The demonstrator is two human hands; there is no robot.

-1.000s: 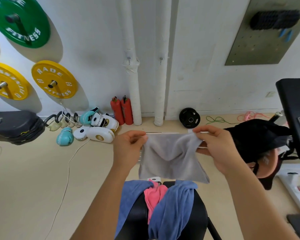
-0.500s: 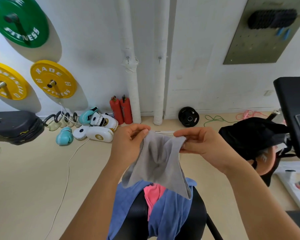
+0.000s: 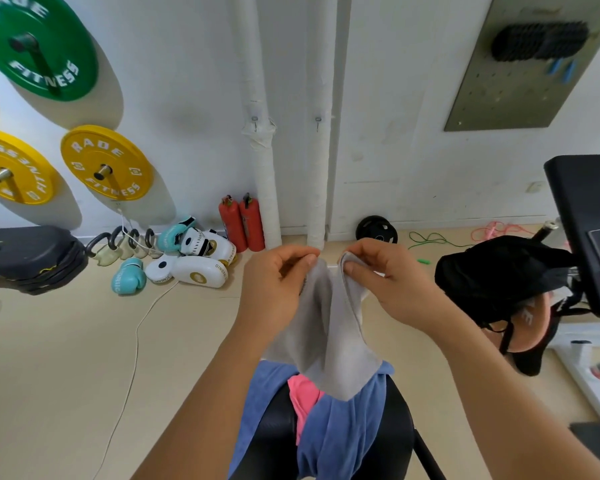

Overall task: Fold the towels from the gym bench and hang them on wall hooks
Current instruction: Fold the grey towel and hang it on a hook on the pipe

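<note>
Now, working left to right above the black bench (image 3: 399, 420): the left hand (image 3: 274, 289) pinches one top corner of the grey towel (image 3: 329, 341), the right hand (image 3: 388, 282) pinches the other, and the two corners sit almost together, so the cloth hangs doubled just over the bench. Judged soft, light and limp, it should crease wherever it is pinched and is best held by its corners and top hem; it looks plain pale grey, unmarked, sagging to a point. Beneath it, draped on the bench, lie a blue towel (image 3: 340, 434) and a pink towel (image 3: 303, 398).
</note>
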